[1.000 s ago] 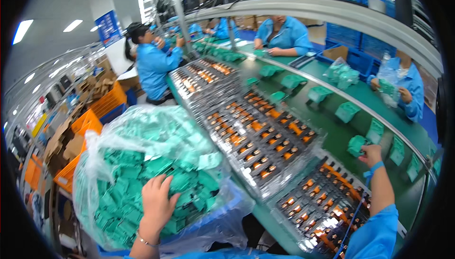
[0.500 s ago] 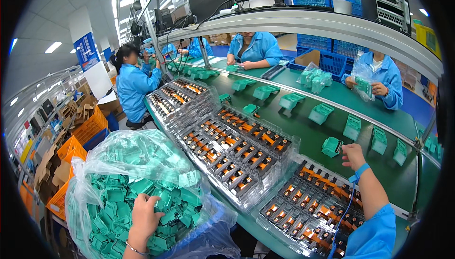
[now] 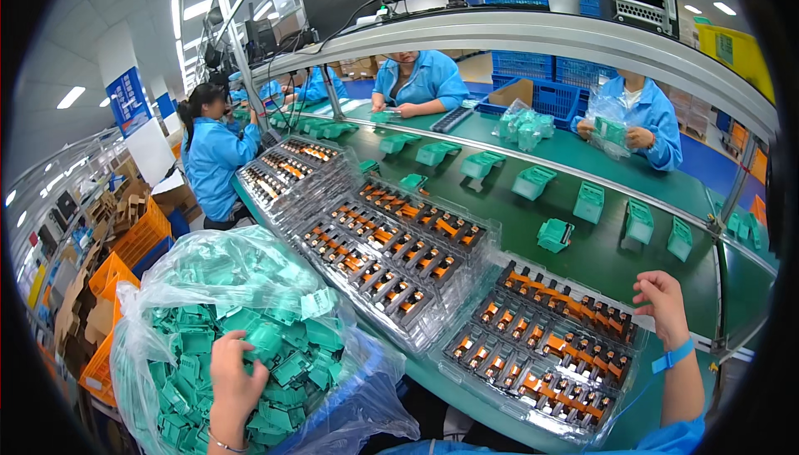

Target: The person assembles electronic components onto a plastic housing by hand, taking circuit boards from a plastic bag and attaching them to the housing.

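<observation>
My left hand (image 3: 235, 372) is over a clear plastic bag (image 3: 241, 247) full of green plastic housings (image 3: 196, 343). Its thumb and fingers close around one green plastic housing (image 3: 265, 340) at the top of the pile. My right hand (image 3: 662, 303) hovers above the right end of the nearest tray, its fingers apart and nothing in them; a blue wrist strap (image 3: 672, 357) circles that wrist. This clear tray (image 3: 487, 363) holds rows of small black parts with orange strips (image 3: 574, 348). Beyond it, a green housing with a dark edge (image 3: 555, 235) lies on the green belt.
More clear trays (image 3: 399, 263) of black and orange parts reach toward the far left. Green housings (image 3: 483, 164) stand in a row along the belt (image 3: 533, 213). Co-workers in blue sit across the line and at left. A metal frame (image 3: 516, 37) spans overhead; orange crates (image 3: 104, 355) stand at left.
My right hand has drawn back from beside the housing on the belt toward the near right. My left hand has closed on a housing in the bag. The view has shifted slightly right.
</observation>
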`<state>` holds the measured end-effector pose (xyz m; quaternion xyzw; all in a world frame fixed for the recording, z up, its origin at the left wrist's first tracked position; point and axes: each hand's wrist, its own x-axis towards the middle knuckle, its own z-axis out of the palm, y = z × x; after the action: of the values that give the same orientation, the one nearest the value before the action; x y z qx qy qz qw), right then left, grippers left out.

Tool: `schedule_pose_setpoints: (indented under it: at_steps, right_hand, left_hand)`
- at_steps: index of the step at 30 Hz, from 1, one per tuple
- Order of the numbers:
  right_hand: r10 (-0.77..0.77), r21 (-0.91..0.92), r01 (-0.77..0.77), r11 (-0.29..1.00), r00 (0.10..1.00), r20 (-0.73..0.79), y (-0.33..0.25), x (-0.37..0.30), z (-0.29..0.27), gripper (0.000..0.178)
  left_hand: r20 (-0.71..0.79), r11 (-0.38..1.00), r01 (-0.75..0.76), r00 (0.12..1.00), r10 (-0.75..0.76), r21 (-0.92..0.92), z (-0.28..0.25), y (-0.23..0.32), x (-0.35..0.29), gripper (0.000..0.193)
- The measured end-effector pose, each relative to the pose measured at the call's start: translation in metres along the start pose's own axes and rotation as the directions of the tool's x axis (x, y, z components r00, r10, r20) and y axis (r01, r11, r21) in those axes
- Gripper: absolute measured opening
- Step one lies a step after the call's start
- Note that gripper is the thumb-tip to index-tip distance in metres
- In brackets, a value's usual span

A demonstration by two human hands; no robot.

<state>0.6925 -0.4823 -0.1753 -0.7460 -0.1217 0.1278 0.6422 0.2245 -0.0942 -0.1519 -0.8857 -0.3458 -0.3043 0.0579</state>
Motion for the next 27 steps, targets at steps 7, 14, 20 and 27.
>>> schedule_pose_setpoints:
  at_steps: [7, 14, 20, 27]
  right_hand:
    - [0.034, -0.069, -0.036, 0.997, 0.999, -0.032, 0.036, -0.034, -0.032, 0.020]
    - [-0.027, -0.226, 0.019, 0.974, 0.999, -0.032, 0.065, -0.025, -0.042, 0.018]
    - [-0.528, -0.787, 0.545, 0.289, 0.777, 0.344, 0.073, -0.022, -0.034, 0.024]
    - [-0.458, -0.787, 0.606, 0.116, 0.736, 0.499, 0.062, -0.025, -0.030, 0.035]
  left_hand:
    - [-0.222, 0.885, 0.197, 0.924, -0.311, -0.421, -0.024, -0.018, -0.001, 0.029]
    - [-0.392, 0.787, 0.405, 0.703, -0.593, -0.465, -0.034, -0.009, -0.008, 0.026]
    - [0.450, -0.675, 0.181, 0.858, -0.246, -0.715, 0.005, 0.073, -0.018, 0.041]
    - [0.584, -0.796, 0.594, 0.690, 0.428, -0.118, 0.081, 0.178, -0.007, 0.059]
